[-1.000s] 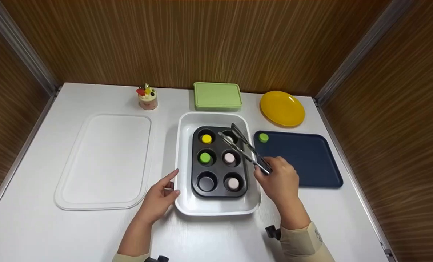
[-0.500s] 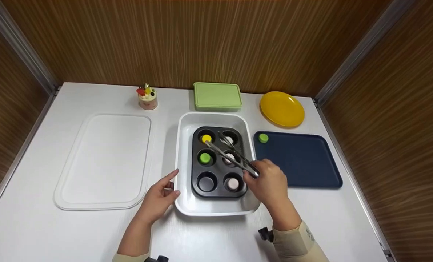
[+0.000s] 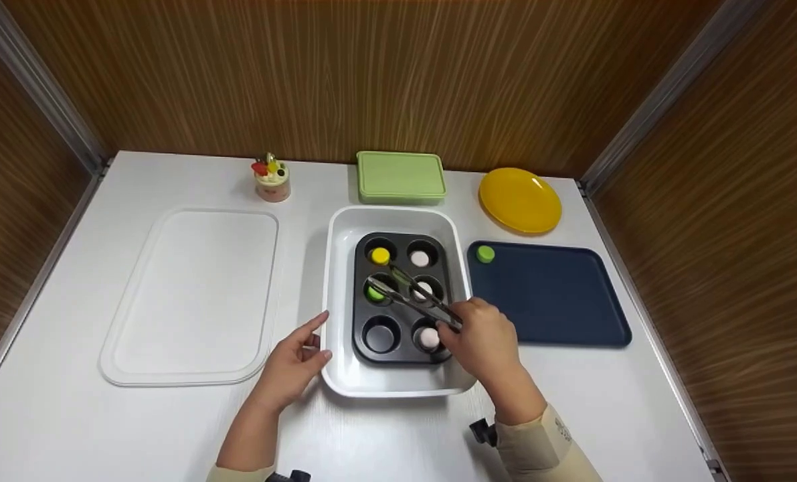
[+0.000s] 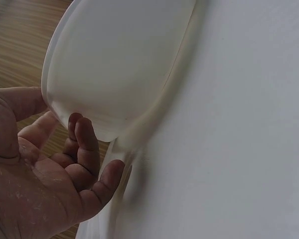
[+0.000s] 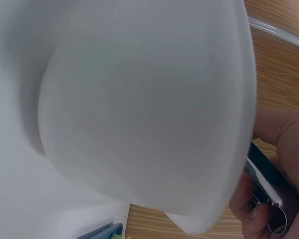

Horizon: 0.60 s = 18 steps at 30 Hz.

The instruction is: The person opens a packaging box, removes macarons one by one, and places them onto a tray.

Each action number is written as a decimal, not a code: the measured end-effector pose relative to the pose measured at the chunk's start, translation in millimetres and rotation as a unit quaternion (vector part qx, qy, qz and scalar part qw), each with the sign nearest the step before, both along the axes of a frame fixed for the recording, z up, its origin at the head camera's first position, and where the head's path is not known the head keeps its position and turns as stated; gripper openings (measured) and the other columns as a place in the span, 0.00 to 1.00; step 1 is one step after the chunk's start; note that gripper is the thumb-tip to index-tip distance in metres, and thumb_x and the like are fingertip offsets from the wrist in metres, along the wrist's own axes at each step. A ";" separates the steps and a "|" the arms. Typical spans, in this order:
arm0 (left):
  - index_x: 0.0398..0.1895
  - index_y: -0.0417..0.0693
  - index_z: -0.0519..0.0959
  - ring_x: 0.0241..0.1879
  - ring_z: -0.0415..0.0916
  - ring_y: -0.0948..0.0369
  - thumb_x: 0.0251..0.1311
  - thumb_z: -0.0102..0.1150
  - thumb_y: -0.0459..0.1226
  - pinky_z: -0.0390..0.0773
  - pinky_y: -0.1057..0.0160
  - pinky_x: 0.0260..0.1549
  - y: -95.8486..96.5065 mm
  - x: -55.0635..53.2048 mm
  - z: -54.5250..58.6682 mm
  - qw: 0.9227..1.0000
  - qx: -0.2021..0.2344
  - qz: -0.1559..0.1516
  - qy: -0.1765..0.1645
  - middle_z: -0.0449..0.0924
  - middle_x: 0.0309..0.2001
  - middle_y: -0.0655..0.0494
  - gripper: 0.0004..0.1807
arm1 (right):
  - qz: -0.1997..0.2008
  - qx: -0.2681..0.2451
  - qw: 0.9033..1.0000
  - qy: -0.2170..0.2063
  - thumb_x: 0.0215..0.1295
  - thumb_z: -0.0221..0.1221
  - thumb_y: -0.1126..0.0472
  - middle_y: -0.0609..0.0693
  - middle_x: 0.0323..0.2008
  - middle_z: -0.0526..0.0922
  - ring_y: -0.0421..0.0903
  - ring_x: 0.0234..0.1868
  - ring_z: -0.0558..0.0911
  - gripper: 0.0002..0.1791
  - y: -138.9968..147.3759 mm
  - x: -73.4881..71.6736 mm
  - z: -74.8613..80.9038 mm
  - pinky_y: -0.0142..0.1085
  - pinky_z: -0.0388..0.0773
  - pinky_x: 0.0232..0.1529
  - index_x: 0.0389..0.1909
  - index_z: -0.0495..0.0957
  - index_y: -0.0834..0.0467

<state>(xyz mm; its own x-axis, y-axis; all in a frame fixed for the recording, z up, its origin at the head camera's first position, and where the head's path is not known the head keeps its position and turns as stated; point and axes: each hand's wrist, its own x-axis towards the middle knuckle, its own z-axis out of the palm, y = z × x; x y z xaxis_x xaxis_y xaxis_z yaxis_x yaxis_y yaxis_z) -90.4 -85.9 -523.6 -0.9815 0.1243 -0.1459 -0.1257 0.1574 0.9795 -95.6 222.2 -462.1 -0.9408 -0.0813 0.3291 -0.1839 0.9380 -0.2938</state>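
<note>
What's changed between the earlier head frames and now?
The right hand and tongs moved left and slightly nearer the person; the tips went from the far-right cup to over the green piece in the muffin pan. Nothing visibly picked up or released. Unchanged: left hand at the white tub, pan position.

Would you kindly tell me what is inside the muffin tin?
Inside are a yellow piece, a green piece and three pink pieces; the near-left cup shows its bottom. Tongs partly cover the green piece and middle pink piece; anything beneath the pieces is hidden.
</note>
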 end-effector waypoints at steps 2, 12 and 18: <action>0.76 0.43 0.73 0.34 0.77 0.58 0.64 0.66 0.24 0.77 0.66 0.30 0.0 0.0 -0.4 1.000 0.000 0.000 0.000 0.76 0.44 0.46 0.35 | 0.000 0.006 1.000 -0.008 0.56 0.74 0.60 0.52 0.29 0.83 0.57 0.24 0.82 0.06 -1.0 -0.7 0.3 0.54 0.77 0.22 0.31 0.88 0.57; 0.75 0.43 0.74 0.33 0.76 0.58 0.64 0.66 0.23 0.76 0.66 0.30 0.5 0.5 -0.3 1.000 0.005 0.003 0.000 0.77 0.43 0.46 0.34 | 0.002 0.016 0.999 -0.051 0.58 0.72 0.58 0.48 0.27 0.80 0.53 0.23 0.80 0.07 -5.1 -5.5 2.6 0.53 0.76 0.23 0.26 0.84 0.54; 0.75 0.43 0.74 0.34 0.77 0.57 0.64 0.66 0.23 0.77 0.66 0.31 0.5 0.8 0.4 1.000 0.006 0.004 -0.001 0.77 0.44 0.46 0.34 | 0.006 0.023 0.998 -0.062 0.58 0.72 0.59 0.48 0.25 0.77 0.54 0.22 0.79 0.10 -7.5 -8.5 6.1 0.53 0.76 0.22 0.22 0.80 0.52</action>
<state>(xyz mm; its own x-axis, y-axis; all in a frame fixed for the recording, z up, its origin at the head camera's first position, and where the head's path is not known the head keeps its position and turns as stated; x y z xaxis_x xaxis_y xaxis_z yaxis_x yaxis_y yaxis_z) -89.6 -85.5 -523.2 -0.9820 0.1192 -0.1464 -0.1288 0.1439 0.9812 -104.2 214.7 -456.0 -0.9728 -0.1046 0.2066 -0.1598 0.9490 -0.2716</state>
